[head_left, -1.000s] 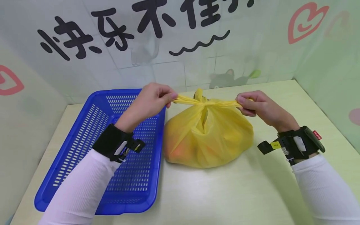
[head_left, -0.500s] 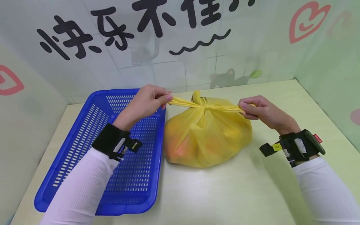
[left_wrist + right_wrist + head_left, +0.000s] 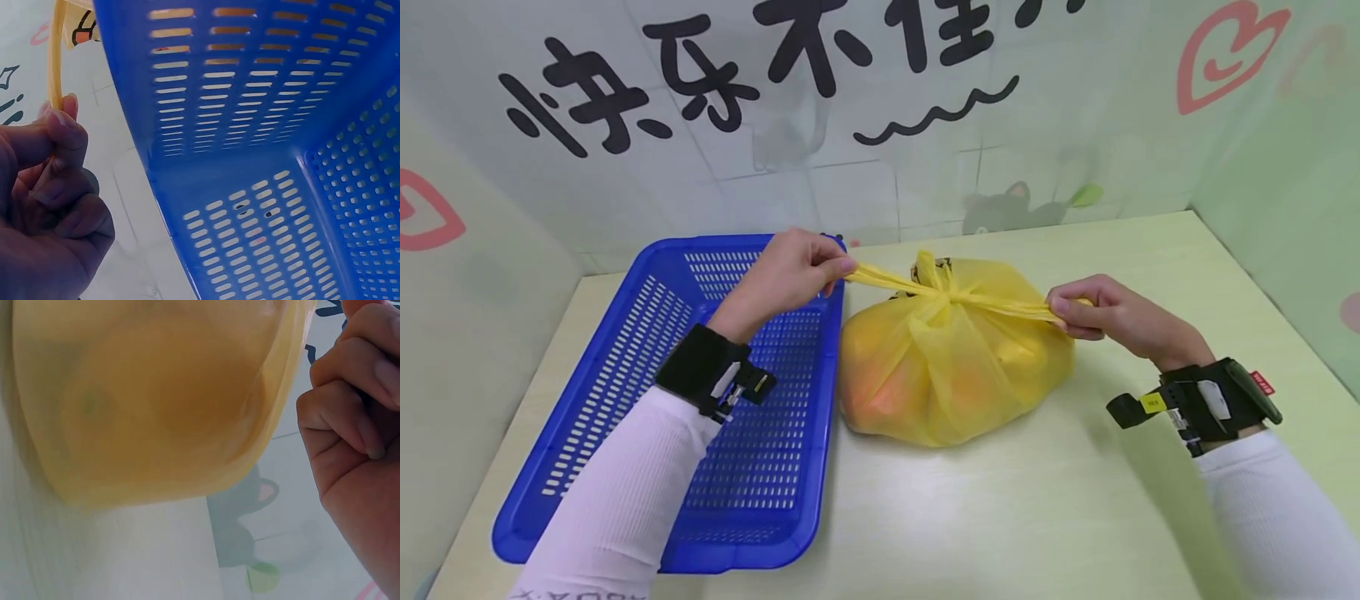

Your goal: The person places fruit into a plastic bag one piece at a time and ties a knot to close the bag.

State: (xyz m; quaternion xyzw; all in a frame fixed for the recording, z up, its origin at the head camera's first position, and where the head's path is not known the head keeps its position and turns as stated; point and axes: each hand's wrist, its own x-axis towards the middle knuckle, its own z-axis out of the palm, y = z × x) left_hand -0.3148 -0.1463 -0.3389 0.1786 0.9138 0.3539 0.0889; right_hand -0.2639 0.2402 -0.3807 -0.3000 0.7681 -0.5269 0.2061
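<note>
A yellow plastic bag [image 3: 955,367] sits on the table, bulging with rounded orange and yellow things that show dimly through the film. Its two handles cross in a knot at the top. My left hand [image 3: 793,275] pinches one handle between thumb and fingers, above the basket's back right corner; in the left wrist view that hand [image 3: 56,187] holds the taut yellow strip. On the other side my right hand [image 3: 1112,317] grips the second handle, pulled right and slightly down. The right wrist view has the bag's side [image 3: 162,412] close up, with curled fingers of the right hand [image 3: 356,406].
A blue perforated plastic basket [image 3: 831,400] stands left of the bag, close against it, under my left forearm. The pale wooden table [image 3: 970,517] meets a printed wall [image 3: 850,200] behind and side walls left and right.
Both hands have moved apart: the left shifted left, the right moved down and rightward. The handles are drawn longer and the knot looks tighter and sits lower.
</note>
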